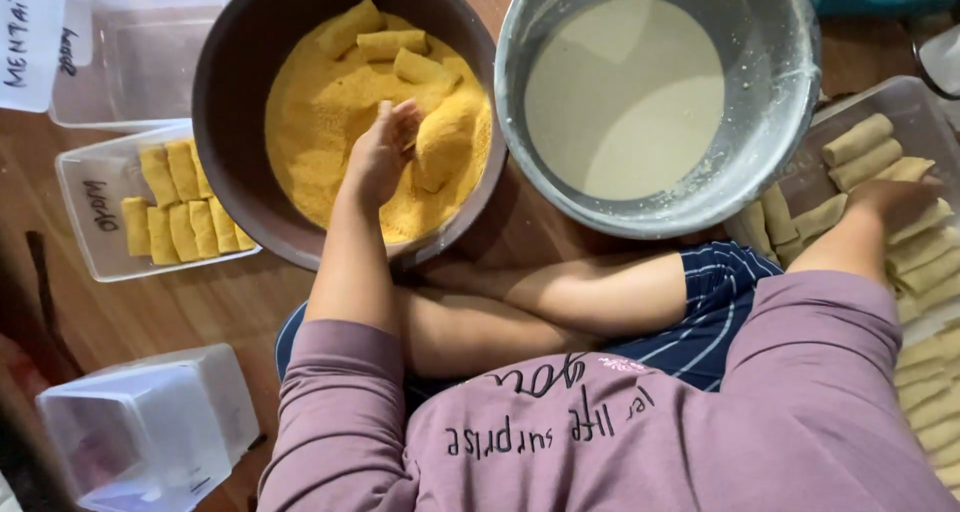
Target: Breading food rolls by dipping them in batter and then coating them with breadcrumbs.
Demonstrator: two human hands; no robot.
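Observation:
My left hand is inside a wide brown bowl of yellow breadcrumbs. Its spread fingers touch a crumb-covered roll half buried in the crumbs. Three more coated rolls lie at the far side of the bowl. My right hand reaches into a clear tray at the right and rests on pale uncoated rolls; its fingers are tucked among them, so the grip is hidden.
A grey metal bowl of pale batter stands between the brown bowl and the tray. At the left, a clear box holds coated rolls. Empty clear containers sit at top left and bottom left. My crossed legs lie on the wooden floor.

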